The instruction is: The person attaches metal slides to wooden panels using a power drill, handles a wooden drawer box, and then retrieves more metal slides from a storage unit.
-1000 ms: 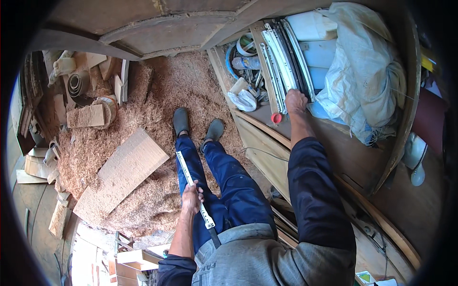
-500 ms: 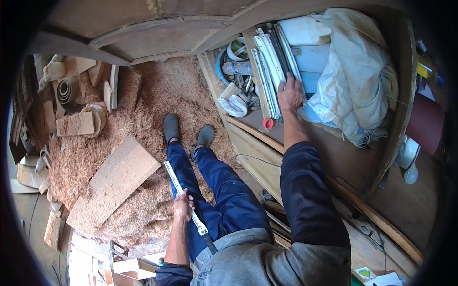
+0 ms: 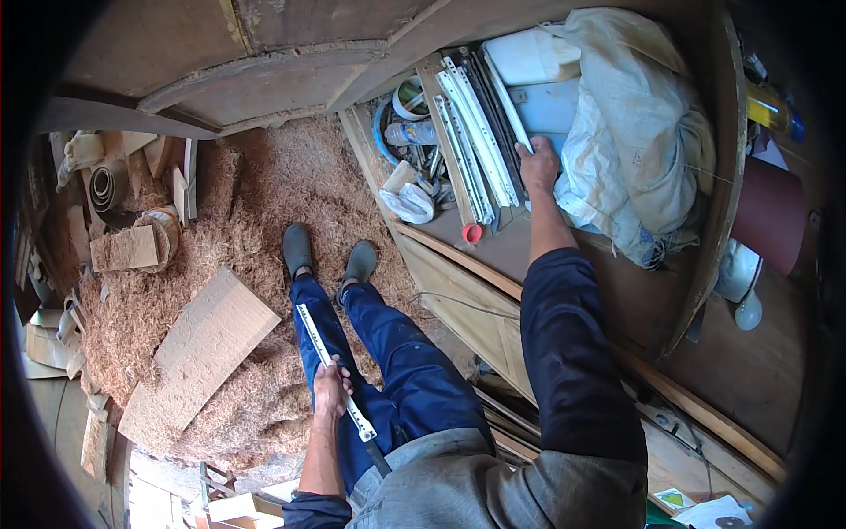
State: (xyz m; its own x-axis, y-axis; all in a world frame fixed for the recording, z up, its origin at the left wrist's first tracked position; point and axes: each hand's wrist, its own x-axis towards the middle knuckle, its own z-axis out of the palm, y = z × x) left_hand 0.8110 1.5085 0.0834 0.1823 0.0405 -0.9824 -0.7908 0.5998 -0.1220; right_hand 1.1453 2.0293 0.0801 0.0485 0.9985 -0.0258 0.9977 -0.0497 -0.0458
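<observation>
My left hand (image 3: 330, 388) is closed round the middle of a white drawer slide (image 3: 311, 333) with holes along it, held slantwise over my legs. Off to the right, my right hand (image 3: 539, 166) reaches into a wooden compartment. Its fingers are closed at the near end of another white drawer slide (image 3: 508, 99), partly hiding that end. Several more white slides (image 3: 476, 132) and dark ones (image 3: 496, 123) lie side by side just left of it. A pale woven sack (image 3: 630, 123) is bunched to the right of this hand.
Wood shavings cover the floor round my feet, with a flat board (image 3: 203, 353) lying on them. Left of the slides, behind a wooden divider, are a plastic bottle (image 3: 411, 133) and a plastic bag (image 3: 408, 203). A red cap (image 3: 471, 233) lies near the slides. A light bulb (image 3: 748, 313) hangs at right.
My right hand has shifted from beside the dark slides to the near end of the rightmost white slide. My left hand keeps its slide. The whole view has shifted slightly.
</observation>
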